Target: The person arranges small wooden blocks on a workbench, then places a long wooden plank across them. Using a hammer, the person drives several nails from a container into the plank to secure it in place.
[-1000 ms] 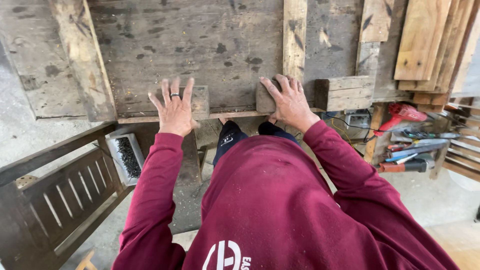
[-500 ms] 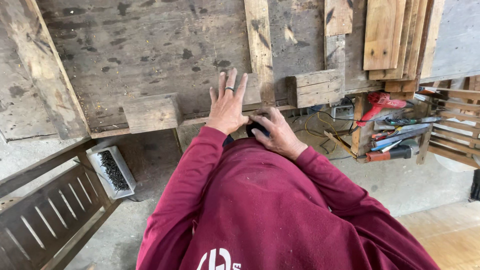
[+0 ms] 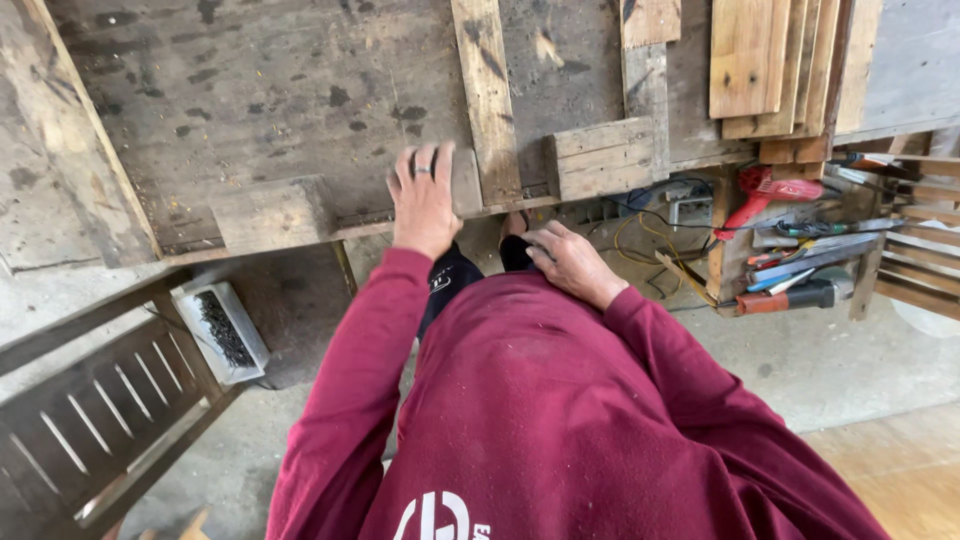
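Block (image 3: 462, 180) of wood sits at the near edge of the bench (image 3: 250, 90), under the left hand (image 3: 424, 200), which lies flat and open on it. Right hand (image 3: 572, 262) rests loosely curled at the waist, holding nothing, nearer than the block. A red drill (image 3: 765, 195) lies right.

left hand (image 3: 424, 205) flat on wooden board (image 3: 250, 110)

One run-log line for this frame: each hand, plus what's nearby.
left hand: flat on workbench edge | right hand: off bench, at waist, holds nothing | nearby: wood block, red drill
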